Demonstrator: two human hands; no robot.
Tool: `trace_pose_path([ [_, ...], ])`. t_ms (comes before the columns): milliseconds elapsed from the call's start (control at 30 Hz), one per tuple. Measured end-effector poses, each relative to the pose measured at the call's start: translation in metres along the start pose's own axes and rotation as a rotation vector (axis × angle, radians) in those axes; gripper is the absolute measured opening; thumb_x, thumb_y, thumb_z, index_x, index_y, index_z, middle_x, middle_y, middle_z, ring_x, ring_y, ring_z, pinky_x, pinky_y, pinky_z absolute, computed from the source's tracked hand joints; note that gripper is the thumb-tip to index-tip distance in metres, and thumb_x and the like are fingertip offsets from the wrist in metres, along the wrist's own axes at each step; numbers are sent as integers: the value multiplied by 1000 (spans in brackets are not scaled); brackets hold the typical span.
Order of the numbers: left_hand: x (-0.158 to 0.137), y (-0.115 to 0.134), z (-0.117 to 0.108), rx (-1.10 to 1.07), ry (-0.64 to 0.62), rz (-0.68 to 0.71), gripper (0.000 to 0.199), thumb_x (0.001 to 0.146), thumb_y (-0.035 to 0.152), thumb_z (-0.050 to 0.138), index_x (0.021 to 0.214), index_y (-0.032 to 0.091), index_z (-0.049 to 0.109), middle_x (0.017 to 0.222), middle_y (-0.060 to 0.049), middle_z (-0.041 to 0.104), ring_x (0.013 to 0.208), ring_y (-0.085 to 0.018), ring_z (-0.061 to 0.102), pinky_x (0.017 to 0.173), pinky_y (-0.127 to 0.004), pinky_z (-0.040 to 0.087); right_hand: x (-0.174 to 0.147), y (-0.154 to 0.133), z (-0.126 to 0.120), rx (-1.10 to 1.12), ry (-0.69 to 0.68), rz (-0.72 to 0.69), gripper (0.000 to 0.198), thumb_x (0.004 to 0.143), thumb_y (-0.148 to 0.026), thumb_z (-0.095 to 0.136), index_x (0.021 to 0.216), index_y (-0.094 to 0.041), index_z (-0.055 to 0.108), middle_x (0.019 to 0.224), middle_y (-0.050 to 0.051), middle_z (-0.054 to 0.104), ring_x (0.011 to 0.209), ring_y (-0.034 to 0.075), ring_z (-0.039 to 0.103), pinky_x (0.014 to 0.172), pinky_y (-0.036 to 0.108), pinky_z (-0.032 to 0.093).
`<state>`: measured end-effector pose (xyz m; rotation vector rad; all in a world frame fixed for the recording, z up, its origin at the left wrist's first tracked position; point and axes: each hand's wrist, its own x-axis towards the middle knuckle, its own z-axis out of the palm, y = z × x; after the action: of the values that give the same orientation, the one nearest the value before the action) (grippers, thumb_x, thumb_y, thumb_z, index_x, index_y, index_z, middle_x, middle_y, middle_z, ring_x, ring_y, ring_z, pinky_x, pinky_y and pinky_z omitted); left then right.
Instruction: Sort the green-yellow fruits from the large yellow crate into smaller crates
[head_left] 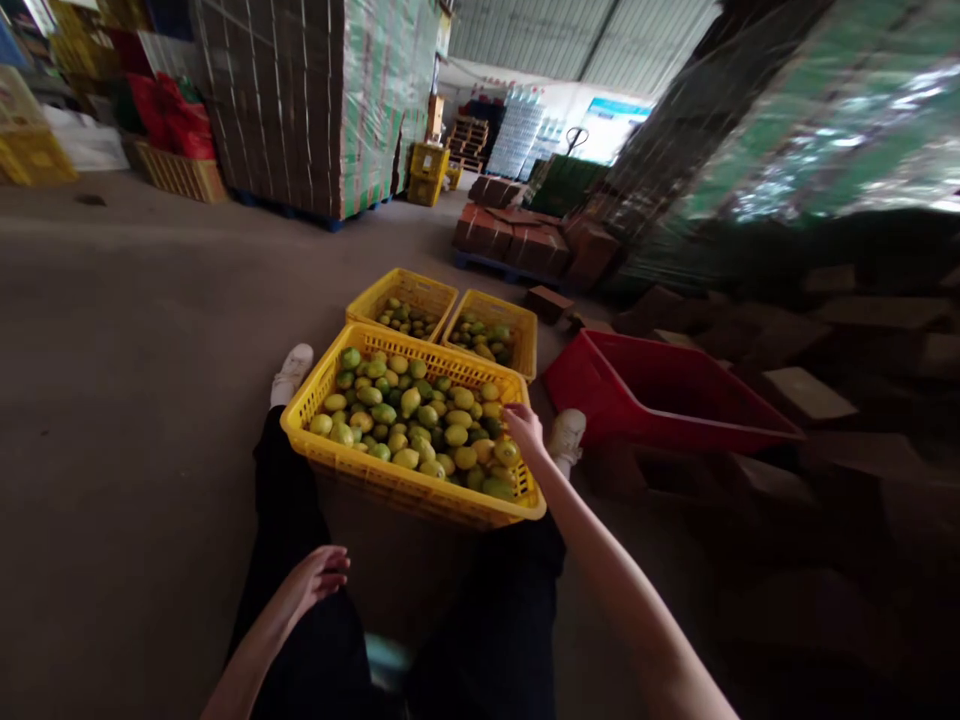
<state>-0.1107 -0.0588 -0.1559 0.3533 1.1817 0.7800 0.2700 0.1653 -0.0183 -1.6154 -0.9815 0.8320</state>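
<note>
A yellow plastic crate [412,478] full of green and yellow lemons [410,402] stands between my legs. My right hand [524,430] reaches over the crate's right side, its fingers extended and slightly bent at the lemons there. No lemon shows clearly in its grasp, and whether the fingertips touch the fruit I cannot tell. My left hand [315,580] hovers above my left thigh, outside the crate's near edge, with loosely bent fingers apart and nothing in them.
Two more yellow crates, a left one [367,300] and a right one [531,345], hold lemons just beyond. To the right sits a red tub [622,410] beside many cardboard boxes [810,392]. Wrapped pallet stacks [285,100] and a low pallet of cartons [517,240] stand farther off.
</note>
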Motion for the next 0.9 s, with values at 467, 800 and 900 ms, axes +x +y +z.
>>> trace_pose_path([
  [467,22,97,47,219,-46,251,17,86,33,69,94,20,76,98,-9,77,83,-20,72,78,-28,52,-70,106,40,-672,-260,-70,17,81,-19,60,70,-24,49,90,13,68,98,30,63,92,39,43],
  [800,186,194,130,1087,129,570,15,80,11,67,95,16,68,122,-18,66,127,-34,52,114,-47,35,-77,107,39,-896,-262,-204,13,89,-15,54,79,-21,60,95,13,70,93,26,62,84,33,44],
  [900,204,191,140,1201,82,554,30,71,12,77,100,16,68,131,-21,61,142,-42,34,119,-58,23,-80,100,40,-865,-242,-189,11,88,-14,57,81,-20,63,94,13,71,93,26,63,83,32,45],
])
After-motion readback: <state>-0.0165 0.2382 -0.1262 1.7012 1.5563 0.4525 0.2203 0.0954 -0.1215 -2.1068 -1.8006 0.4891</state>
